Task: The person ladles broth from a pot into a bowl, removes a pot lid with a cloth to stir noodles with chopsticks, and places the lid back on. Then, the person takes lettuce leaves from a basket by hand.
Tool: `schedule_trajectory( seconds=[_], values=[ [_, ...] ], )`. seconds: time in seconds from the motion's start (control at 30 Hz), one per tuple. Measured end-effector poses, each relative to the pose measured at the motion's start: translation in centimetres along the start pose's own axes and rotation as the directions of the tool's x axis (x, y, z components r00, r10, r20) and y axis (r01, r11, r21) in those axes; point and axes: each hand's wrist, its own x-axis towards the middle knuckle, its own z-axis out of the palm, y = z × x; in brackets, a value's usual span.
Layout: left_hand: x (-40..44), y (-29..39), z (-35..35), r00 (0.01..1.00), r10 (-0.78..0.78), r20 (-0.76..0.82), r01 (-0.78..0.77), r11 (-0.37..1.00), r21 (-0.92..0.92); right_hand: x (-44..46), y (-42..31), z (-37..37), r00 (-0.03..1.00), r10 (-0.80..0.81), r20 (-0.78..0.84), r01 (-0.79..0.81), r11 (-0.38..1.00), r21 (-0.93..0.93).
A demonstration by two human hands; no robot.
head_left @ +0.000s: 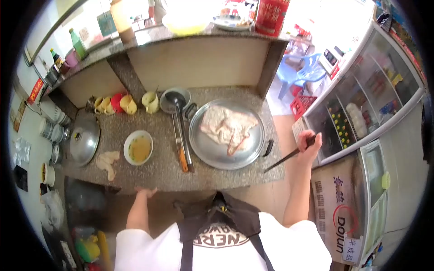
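My right hand [308, 148] is closed around the dark handle of a long thin pointed tool [289, 160], raised beyond the counter's right end. Its tip slants down to the left; whether it is a knife seen edge-on or a rod, I cannot tell. My left hand [147, 192] is at the counter's front edge, fingers stretched out and holding nothing. A pale, wrinkled slab that looks like raw meat or skin [226, 126] lies on a round metal pan [203, 156] with side handles. Near my left hand sits a white bowl of yellowish broth [139, 147].
Between bowl and pan lie a black ladle [179, 101] and orange-handled tongs [182, 160]. A pale limp piece [107, 165] lies by a domed metal lid [84, 142]. Several cups [128, 105] line the back. A glass-door fridge [361, 97] stands right, beside a cardboard box [337, 203].
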Motion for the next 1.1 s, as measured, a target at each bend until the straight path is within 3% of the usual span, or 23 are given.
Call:
schedule_trajectory(
  seconds=[0.03, 0.1, 0.13, 0.17, 0.33, 0.43, 0.7, 0.83, 0.93, 1.03, 1.07, 1.1],
  values=[
    [1.3, -0.7, 1.0, 1.0, -0.022, 0.021, 0.022, 1.0, -0.02, -0.6, 0.0, -0.2, 1.0, 0.016, 0.005, -0.016, 1.0, -0.02],
    [1.7, -0.1, 0.7, 0.987, -0.023, -0.161, 0.029, 0.999, 0.036, 0.3, 0.0, -0.2, 1.0, -0.007, 0.021, 0.007, 1.0, 0.013],
    [-0.6, 0.4, 0.1, 0.993, 0.003, -0.12, 0.013, 0.991, 0.134, -0.1, 0.3, -0.6, 1.0, -0.003, 0.026, 0.001, 0.999, 0.05],
    [-0.6, 0.6, -0.2, 0.998, -0.031, -0.05, 0.037, 0.992, 0.12, -0.2, 0.3, -0.5, 0.999, -0.012, 0.042, 0.009, 0.998, 0.066],
    [-2.0, 0.5, 0.3, 0.999, 0.026, -0.019, -0.024, 0.997, 0.067, 0.0, 0.1, 0.3, 1.0, -0.015, 0.0, 0.015, 1.0, 0.008],
    [-3.0, 0.8, -0.8, 0.999, 0.017, -0.051, -0.018, 1.0, -0.025, -0.1, 0.1, 0.4, 1.0, -0.015, 0.004, 0.015, 0.999, -0.029],
    [-2.8, 0.7, -1.4, 0.997, -0.072, -0.009, 0.072, 0.997, 0.021, 0.2, 0.5, -0.4, 0.997, -0.002, -0.08, 0.001, 1.0, -0.006],
    [-3.3, 1.2, -0.7, 0.99, -0.136, -0.046, 0.136, 0.991, 0.0, -0.1, -0.1, -0.8, 1.0, -0.009, 0.022, 0.008, 1.0, 0.022],
    [-1.2, 0.3, 0.5, 0.961, -0.128, -0.245, 0.117, 0.991, -0.058, -0.5, 0.0, -1.2, 1.0, 0.002, 0.012, -0.002, 0.999, 0.034],
    [-2.0, -0.2, 0.4, 0.918, -0.123, -0.376, 0.095, 0.991, -0.091, -1.0, -0.1, -1.3, 0.992, -0.118, 0.054, 0.113, 0.99, 0.087],
    [-5.8, 0.1, -1.5, 0.957, 0.003, -0.289, -0.008, 1.0, -0.015, -1.2, -0.2, -1.7, 0.992, -0.116, 0.047, 0.111, 0.99, 0.088],
    [-8.7, 1.0, -3.3, 0.974, 0.126, -0.19, -0.118, 0.992, 0.052, -1.6, -0.4, -2.3, 0.994, -0.107, -0.003, 0.106, 0.992, -0.063]
  ],
)
